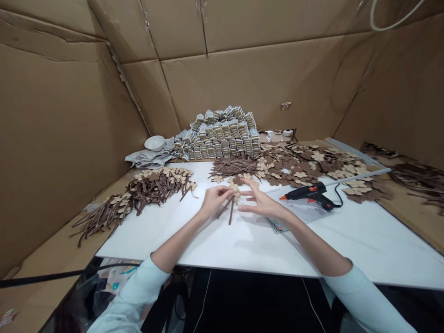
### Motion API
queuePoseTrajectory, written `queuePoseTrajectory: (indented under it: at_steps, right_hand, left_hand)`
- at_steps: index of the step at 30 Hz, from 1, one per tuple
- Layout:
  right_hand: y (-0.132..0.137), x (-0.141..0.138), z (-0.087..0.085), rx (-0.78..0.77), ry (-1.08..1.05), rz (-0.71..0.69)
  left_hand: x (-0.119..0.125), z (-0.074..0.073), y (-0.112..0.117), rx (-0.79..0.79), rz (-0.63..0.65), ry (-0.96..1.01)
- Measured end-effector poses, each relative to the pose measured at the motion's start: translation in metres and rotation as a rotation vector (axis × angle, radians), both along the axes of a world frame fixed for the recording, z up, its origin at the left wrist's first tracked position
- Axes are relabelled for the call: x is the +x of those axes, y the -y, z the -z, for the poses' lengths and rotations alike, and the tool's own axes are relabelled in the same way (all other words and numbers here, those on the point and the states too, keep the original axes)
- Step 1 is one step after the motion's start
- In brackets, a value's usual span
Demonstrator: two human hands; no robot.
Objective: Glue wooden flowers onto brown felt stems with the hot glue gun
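My left hand (pixel 215 200) is closed in a pinch at the edge of a small beige flower cutout (pixel 237 189) near the middle of the white board. Two thin brown strips (pixel 231 213) hang down from beneath that flower toward me. My right hand (pixel 261 203) is open beside it, its fingers spread and reaching around the flower's right side; fingertip contact is hard to make out. Just beyond both hands lie more beige and brown flower cutouts (pixel 247 177) and a bundle of brown strips (pixel 233 165).
An orange-tipped black glue gun (pixel 312 193) rests on a clear sheet (pixel 277 225) to the right. Stemmed flowers (pixel 152 187) are heaped left, loose flowers (pixel 294 164) back right. Stacked small packets (pixel 222 136) and a white bowl (pixel 154 143) stand behind. Cardboard walls (pixel 263 78) enclose the board.
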State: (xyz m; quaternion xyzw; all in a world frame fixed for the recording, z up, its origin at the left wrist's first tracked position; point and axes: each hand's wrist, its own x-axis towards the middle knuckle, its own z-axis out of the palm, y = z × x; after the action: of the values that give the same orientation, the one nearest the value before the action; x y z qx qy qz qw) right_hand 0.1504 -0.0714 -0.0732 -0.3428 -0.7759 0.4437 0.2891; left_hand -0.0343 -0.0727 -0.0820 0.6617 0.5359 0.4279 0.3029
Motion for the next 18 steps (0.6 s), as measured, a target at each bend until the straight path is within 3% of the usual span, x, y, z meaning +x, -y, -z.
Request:
queuePoseTrajectory:
  at_steps: [2,5,10,14,18]
  right_hand:
    - [0.002,0.001,-0.003,0.070,0.042,0.065]
    - [0.001,0.002,-0.003,0.199,0.109,0.167]
    - [-0.006,0.001,0.003,0.329,0.120,0.247]
    - [-0.007,0.005,0.001,0.169,0.054,0.350]
    - [-0.005,0.010,-0.009,-0.008,-0.037,0.523]
  left_hand:
    - [-0.024,-0.008,-0.012,-0.017,-0.113,-0.127]
    - [-0.069,-0.019,-0.029,-0.032,-0.400,-0.344]
    - [-0.119,-0.023,-0.041,-0.075,-0.598,-0.543]
    - [-0.114,-0.023,-0.039,0.003,-0.600,-0.673]
    - [-0.073,-0.021,-0.044,0.090,-0.384,-0.792]
